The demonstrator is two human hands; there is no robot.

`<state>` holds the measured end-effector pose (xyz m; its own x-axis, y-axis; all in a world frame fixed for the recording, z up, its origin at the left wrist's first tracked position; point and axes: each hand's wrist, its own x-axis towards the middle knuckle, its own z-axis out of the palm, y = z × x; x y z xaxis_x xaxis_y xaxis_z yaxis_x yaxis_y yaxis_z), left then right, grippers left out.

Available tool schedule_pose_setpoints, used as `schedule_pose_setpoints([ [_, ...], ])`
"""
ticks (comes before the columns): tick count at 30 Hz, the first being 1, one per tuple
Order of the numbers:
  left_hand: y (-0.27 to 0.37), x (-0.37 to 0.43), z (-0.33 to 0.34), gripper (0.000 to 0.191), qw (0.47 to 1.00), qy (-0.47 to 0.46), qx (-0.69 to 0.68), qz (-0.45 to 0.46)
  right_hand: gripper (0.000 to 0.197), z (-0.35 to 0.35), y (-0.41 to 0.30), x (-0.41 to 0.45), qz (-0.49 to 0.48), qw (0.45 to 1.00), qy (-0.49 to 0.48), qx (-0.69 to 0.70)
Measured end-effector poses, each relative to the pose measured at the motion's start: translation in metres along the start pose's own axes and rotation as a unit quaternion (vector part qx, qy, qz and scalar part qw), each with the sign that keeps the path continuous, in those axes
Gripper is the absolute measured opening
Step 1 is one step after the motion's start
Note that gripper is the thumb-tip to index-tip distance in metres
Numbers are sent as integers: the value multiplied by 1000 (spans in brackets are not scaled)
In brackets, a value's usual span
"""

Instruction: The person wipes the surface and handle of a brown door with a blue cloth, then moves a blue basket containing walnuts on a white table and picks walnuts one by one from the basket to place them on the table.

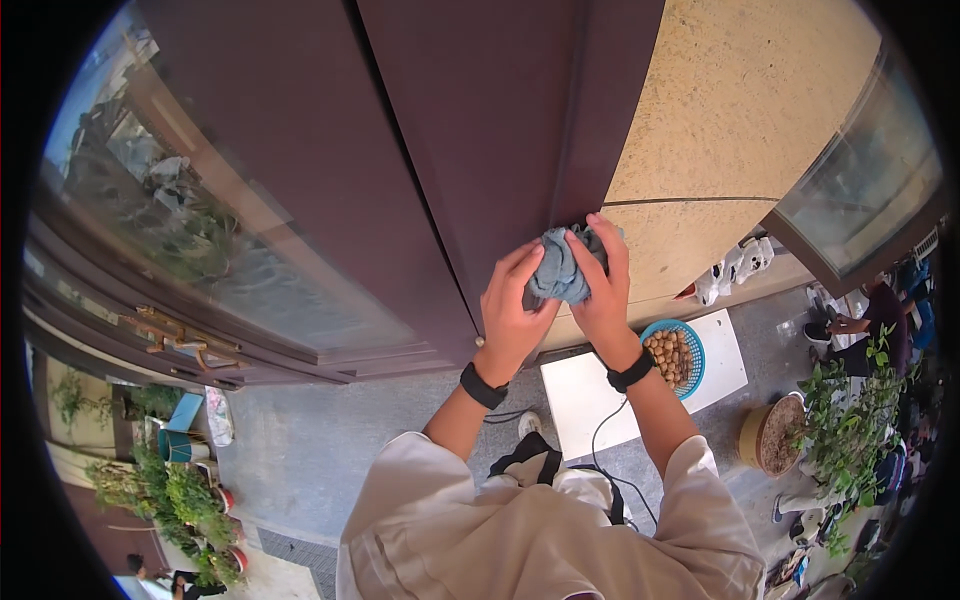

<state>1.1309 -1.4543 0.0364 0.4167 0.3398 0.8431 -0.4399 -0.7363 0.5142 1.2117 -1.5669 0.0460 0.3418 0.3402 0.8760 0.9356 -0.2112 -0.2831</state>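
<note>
A bunched blue-grey cloth (pixel 560 268) is gripped between both hands in front of a dark brown door frame (pixel 517 135). My left hand (pixel 514 304) holds its left side, fingertips on the fabric. My right hand (pixel 604 281) has its fingers over the right side, near the frame's edge where the beige wall (pixel 675 150) begins. Each wrist wears a black band. A glazed door panel (pixel 285 247) with a brass-coloured handle (pixel 199 349) stands at the left. The hands partly hide the cloth, and whether it touches the frame I cannot tell.
Below, a blue basket of round brown items (pixel 673 358) sits on a white board (pixel 589 405), with a black cable (pixel 600 442) crossing it. A potted plant (pixel 772 435), an open window (pixel 862 180) and seated people are at the right; more potted plants (pixel 187 495) stand lower left.
</note>
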Motion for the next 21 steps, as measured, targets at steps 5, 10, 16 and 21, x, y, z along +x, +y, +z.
schedule_pose_setpoints([
  [5, 3, 23, -5, 61, 1000, -5, 15, 1, 55, 1, -8, 21, 18, 998, 38, -44],
  [10, 0, 8, -13, 58, 995, -54, 64, -47, 53, 13, -10, -3, 62, 996, 24, -64],
  [16, -25, -27, -17, 53, 977, -161, 88, -106, 52, 34, 4, -61, 115, 990, -12, -78],
  [21, -45, -48, -28, 51, 960, -233, 75, -138, 51, 46, 2, -93, 144, 985, -51, -82],
])
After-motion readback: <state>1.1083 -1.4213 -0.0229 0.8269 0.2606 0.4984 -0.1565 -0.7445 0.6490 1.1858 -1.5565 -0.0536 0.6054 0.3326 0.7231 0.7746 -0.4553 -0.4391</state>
